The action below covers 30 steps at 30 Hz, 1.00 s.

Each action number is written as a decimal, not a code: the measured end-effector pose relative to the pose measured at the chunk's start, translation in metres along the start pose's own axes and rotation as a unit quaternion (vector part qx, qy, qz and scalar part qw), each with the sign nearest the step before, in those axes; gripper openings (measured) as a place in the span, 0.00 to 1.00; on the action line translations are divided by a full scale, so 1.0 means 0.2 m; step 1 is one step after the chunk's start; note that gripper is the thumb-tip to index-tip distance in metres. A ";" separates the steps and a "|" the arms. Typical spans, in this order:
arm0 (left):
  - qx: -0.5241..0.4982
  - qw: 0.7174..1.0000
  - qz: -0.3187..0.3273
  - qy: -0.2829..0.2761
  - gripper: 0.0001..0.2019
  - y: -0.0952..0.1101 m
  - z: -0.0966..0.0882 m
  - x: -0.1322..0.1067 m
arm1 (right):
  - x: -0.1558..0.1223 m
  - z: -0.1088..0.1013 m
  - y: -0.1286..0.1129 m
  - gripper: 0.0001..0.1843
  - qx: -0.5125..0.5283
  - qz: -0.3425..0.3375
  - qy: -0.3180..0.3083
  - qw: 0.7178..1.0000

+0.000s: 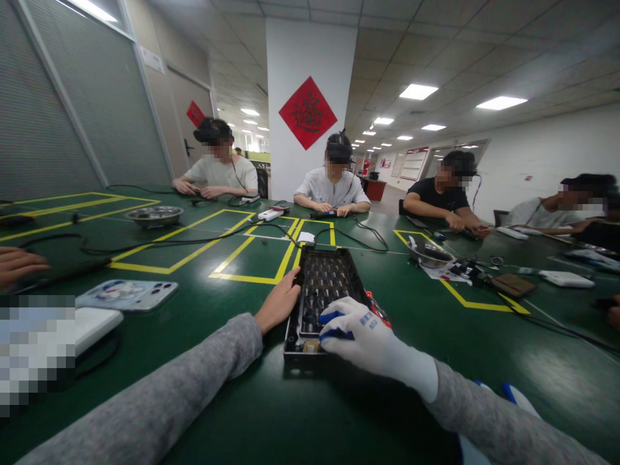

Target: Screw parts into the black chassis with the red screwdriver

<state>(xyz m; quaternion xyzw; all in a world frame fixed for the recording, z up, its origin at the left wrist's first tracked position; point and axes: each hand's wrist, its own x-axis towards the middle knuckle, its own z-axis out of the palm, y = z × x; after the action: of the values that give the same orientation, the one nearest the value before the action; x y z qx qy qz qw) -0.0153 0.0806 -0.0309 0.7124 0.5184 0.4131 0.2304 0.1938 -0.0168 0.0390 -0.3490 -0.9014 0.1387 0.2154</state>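
A black keyboard frame (323,284) without keycaps lies on the green table (232,387) right in front of me. My bare left hand (279,301) rests against its left edge, fingers curled along the side. My right hand (359,337), in a white glove, is closed near the frame's near right corner and pinches a small blue object (334,325). A red tool (376,306) lies just beside the frame's right edge, partly hidden by the glove.
Several people sit round the far side of the table. A phone (126,294) and a white device (95,326) lie at the left near another person's hand (19,263). Metal bowls (154,216) (430,256), black cables (194,241) and yellow tape lines (252,279) cross the table.
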 end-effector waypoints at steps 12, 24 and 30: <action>-0.001 1.000 -0.002 0.002 0.29 0.01 0.00 0.00 | 0.01 0.00 0.00 0.09 -0.004 -0.003 -0.004 1.000; -0.002 1.000 -0.004 0.001 0.28 0.00 0.00 0.00 | 0.00 0.00 -0.01 0.09 -0.003 0.002 0.005 1.000; 0.001 1.000 0.002 0.004 0.28 -0.01 0.00 0.00 | 0.01 -0.01 -0.01 0.08 -0.006 -0.005 0.000 1.000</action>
<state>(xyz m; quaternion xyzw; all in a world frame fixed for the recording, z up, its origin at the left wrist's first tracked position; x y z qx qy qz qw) -0.0156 0.0820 -0.0329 0.7124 0.5180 0.4158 0.2266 0.1928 -0.0171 0.0418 -0.3456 -0.9039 0.1324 0.2144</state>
